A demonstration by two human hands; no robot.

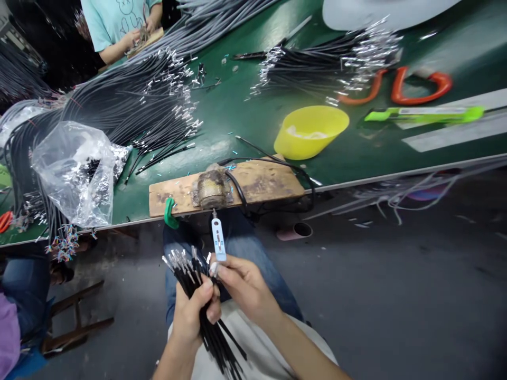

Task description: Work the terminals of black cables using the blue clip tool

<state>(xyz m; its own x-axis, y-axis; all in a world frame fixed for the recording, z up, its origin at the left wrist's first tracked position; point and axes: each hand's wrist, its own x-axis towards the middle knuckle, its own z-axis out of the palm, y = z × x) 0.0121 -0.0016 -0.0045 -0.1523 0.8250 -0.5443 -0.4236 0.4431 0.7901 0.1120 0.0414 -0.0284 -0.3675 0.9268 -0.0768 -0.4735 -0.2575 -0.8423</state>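
Observation:
My left hand (198, 309) is closed around a bundle of thin black cables (217, 343) with silver ends, held over my lap. Thumb and fingers of my right hand (241, 282) are pinched together beside the bundle, at a small silver cable end (214, 269). Just above these fingertips is a flat light-blue plastic tool (218, 240) with a slot. It lines up with the shaft of a small, grimy motor (212, 187) on a wooden board (265, 179); whether my right fingers touch it I cannot tell.
A green clamp (170, 214) grips the board at the green table's (237, 116) edge. Cable bundles (130, 100), a plastic bag (79, 169), a yellow cup (307, 137), orange-handled scissors (420, 95) and a lime-green cutter (423, 114) lie around. Across the table another person (119, 26) works.

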